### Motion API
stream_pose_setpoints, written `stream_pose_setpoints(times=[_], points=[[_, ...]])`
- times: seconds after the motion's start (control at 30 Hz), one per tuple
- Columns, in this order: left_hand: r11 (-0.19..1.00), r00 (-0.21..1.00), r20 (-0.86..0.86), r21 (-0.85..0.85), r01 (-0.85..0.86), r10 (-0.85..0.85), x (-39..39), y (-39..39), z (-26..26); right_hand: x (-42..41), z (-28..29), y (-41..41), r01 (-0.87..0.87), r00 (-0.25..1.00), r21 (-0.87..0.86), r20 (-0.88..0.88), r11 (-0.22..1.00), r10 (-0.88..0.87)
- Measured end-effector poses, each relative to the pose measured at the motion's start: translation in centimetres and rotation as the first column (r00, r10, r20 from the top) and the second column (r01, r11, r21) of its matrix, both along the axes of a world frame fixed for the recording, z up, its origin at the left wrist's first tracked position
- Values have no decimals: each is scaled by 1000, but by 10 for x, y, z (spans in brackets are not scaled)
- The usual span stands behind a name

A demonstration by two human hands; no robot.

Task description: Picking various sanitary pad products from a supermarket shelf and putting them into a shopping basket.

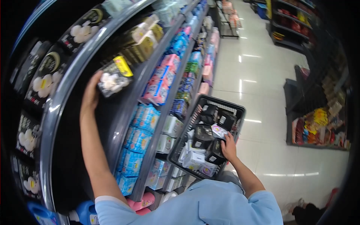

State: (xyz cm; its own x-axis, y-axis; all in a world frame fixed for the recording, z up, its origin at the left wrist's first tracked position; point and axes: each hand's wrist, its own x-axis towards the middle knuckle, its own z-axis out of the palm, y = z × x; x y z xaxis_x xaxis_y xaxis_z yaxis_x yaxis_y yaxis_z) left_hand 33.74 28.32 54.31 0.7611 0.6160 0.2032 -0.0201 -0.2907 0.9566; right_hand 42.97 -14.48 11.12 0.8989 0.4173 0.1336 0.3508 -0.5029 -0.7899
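Note:
My left hand (92, 87) reaches onto a dark shelf and grips the left side of a black pack (115, 77) with white flowers and a yellow label. That pack stands in front of several black-and-gold packs (143, 46). Over on the right, my right hand (229, 147) is inside a black plastic basket (240, 112). Its fingers touch a black pack (216, 152) and the edge of a white-and-purple pack (218, 130); whether they grip either is unclear. More black packs (203, 135) and white packs (194, 158) lie in the basket.
A metal shelf edge (50, 112) curves along my left. Lower shelves hold blue packs (139, 140) and pink packs (161, 81). Blue bottles (85, 212) stand at the lower left. Tiled floor (261, 95) runs along the right, with a display stand (317, 123) beyond.

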Motion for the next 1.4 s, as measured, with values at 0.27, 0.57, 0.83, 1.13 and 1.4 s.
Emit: stream_pose_setpoints(times=[0.27, 0.57, 0.83, 1.13, 1.4], points=[[948, 964, 61, 172, -267, 261, -3, -21, -4, -4, 5, -2, -41, 999, 0, 5, 999, 41], [816, 861, 221, 281, -506, 458, 36, -25, -31, 1, 4, -6, -36, 999, -40, -7, 999, 35], [585, 731, 0, 600, -546, 682, 50, -7, -56, -4, 7, -4, -57, 998, 8, 8, 998, 57], [247, 728, -141, 968, -40, 671, 50, -20, -34, 1, 3, -3, -63, 997, -29, 39, 998, 64], [436, 711, -278, 899, -43, 645, 47, 2, -25, 3, -5, -2, -75, 995, -55, 56, 996, 78]])
